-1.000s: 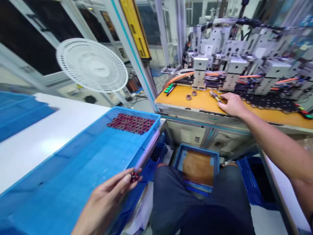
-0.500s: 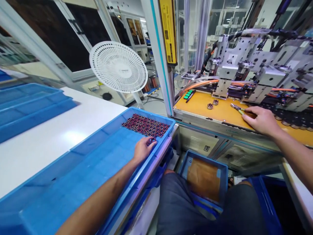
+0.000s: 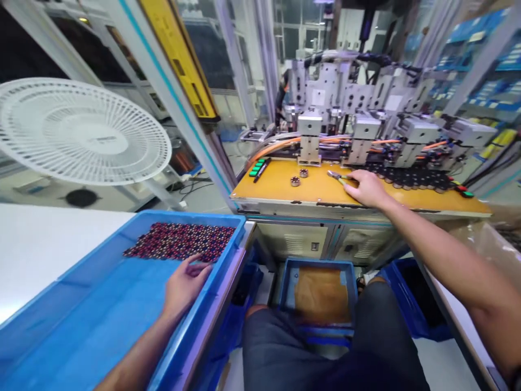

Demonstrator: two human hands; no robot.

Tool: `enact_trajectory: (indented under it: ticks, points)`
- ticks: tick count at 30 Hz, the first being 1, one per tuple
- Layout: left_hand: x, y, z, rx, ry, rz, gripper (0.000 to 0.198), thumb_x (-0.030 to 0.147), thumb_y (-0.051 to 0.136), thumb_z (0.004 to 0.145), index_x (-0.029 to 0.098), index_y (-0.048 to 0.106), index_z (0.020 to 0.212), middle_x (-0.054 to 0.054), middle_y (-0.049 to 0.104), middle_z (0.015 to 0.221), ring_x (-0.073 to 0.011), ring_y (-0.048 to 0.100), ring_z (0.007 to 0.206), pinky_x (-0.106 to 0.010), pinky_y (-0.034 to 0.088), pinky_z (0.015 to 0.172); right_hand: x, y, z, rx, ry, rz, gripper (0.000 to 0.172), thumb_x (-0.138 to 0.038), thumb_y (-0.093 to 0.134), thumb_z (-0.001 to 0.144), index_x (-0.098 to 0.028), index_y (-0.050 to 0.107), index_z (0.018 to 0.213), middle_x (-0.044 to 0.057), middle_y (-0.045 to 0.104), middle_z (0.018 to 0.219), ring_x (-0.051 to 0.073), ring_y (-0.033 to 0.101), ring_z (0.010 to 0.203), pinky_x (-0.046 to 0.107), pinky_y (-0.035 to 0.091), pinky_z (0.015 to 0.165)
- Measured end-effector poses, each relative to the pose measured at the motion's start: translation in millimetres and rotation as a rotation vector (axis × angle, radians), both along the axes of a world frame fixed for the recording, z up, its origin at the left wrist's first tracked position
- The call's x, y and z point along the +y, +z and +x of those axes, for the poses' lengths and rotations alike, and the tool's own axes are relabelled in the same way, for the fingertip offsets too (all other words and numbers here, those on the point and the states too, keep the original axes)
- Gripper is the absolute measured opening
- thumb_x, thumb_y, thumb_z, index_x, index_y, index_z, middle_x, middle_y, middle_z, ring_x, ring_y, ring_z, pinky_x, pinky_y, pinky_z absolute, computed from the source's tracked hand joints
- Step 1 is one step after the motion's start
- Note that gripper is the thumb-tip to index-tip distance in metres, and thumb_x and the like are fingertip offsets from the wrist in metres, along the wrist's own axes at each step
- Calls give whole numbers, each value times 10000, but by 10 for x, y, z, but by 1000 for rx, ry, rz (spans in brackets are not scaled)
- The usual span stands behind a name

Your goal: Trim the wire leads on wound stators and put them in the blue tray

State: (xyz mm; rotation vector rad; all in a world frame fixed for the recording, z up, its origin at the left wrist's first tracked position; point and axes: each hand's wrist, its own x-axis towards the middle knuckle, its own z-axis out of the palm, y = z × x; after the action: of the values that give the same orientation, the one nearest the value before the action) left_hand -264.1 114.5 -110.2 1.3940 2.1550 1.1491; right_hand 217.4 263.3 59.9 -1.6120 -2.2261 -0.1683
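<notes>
My left hand (image 3: 185, 285) is inside the long blue tray (image 3: 69, 282), at the near edge of a packed block of small round dark-and-red parts (image 3: 179, 241). Its fingers are bent and somewhat apart, and I see nothing held in them. Over the yellow bench top (image 3: 272, 191), my right hand (image 3: 366, 187) closes on the green handles of a pair of pliers (image 3: 336, 176), whose jaws point left. Two round metal-rimmed parts (image 3: 299, 177) stand on the bench to the left of the pliers.
Behind the bench top is a machine with several metal heads (image 3: 360, 127) and orange hoses. A row of dark round parts (image 3: 415, 178) lies at right. A green block and marker (image 3: 259, 169) lie at left. A white fan (image 3: 85, 133) stands beyond the tray; a blue bin (image 3: 285, 282) sits below.
The view has swung to the right. My left hand has drawn back slightly from the packed parts, and its fingers have loosened. My right hand stays at the pliers.
</notes>
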Motion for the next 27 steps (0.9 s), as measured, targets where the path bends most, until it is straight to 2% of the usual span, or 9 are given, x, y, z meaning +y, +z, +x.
enact_trajectory:
  ticks: [2, 5, 8, 10, 13, 16, 21, 24, 27]
  points:
    - [23, 311, 103, 57, 14, 94, 388, 415, 730, 711, 208, 631, 1023, -2, 701, 672, -287, 717, 654, -433, 619, 648, -7, -9, 3, 6, -3, -13, 315, -295, 610, 888, -96, 719, 1106, 145, 723, 1129, 245, 646, 1039, 330, 470, 936]
    - [232, 889, 446, 137, -37, 244, 490, 542, 698, 753, 285, 624, 1164, 5, 722, 827, -293, 725, 804, -473, 599, 832, 19, -42, 27, 18, -8, -45, 298, -339, 626, 929, -115, 687, 1116, 122, 694, 1160, 236, 630, 1094, 383, 472, 988]
    - [657, 1358, 1034, 174, -214, 271, 609, 529, 746, 752, 258, 617, 1282, -7, 742, 977, -243, 721, 829, -413, 584, 871, 49, -78, 53, 39, -10, -91, 330, -412, 618, 964, -142, 646, 1151, 93, 655, 1212, 238, 613, 1143, 467, 482, 1015]
    - [981, 1517, 1471, 175, -304, 228, 672, 452, 777, 759, 226, 572, 1357, -36, 743, 1070, -227, 724, 855, -402, 575, 887, 35, -77, 62, 51, -8, -118, 341, -421, 613, 973, -145, 635, 1172, 94, 639, 1236, 245, 609, 1159, 486, 492, 1017]
    - [1331, 1618, 2012, 146, -332, 158, 794, 304, 856, 707, 160, 511, 1407, -90, 735, 1095, -248, 718, 929, -446, 554, 935, -76, -1, 69, 55, -7, -132, 336, -398, 616, 977, -145, 625, 1198, 97, 634, 1242, 240, 623, 1136, 475, 526, 987]
    - [1434, 1692, 2317, 83, -336, 155, 459, 312, 710, 890, 158, 577, 1302, -81, 709, 1098, -218, 702, 932, -454, 575, 884, -240, 95, 72, 48, -12, -112, 326, -380, 619, 979, -147, 620, 1207, 93, 638, 1225, 227, 641, 1091, 447, 557, 940]
    - [1354, 1688, 2340, 2, -361, 241, 321, 320, 646, 940, 156, 611, 1213, -60, 695, 1043, -182, 689, 840, -396, 596, 778, -338, 70, 22, 84, 4, -97, 318, -376, 624, 977, -149, 623, 1200, 85, 646, 1202, 216, 653, 1051, 424, 575, 906]
    - [1190, 1659, 2264, -41, -375, 312, 476, 271, 710, 861, 164, 555, 1298, -46, 696, 936, -216, 703, 813, -460, 592, 842, -320, 40, 24, 152, 26, -107, 324, -375, 625, 976, -151, 620, 1210, 89, 639, 1221, 222, 647, 1072, 435, 569, 921]
    - [846, 1617, 2275, -128, -413, 425, 696, 264, 703, 823, 188, 402, 1446, -80, 708, 1008, -248, 724, 930, -476, 562, 959, -263, 62, 88, 233, 50, -112, 333, -373, 626, 976, -152, 614, 1224, 95, 632, 1240, 227, 641, 1091, 448, 562, 937]
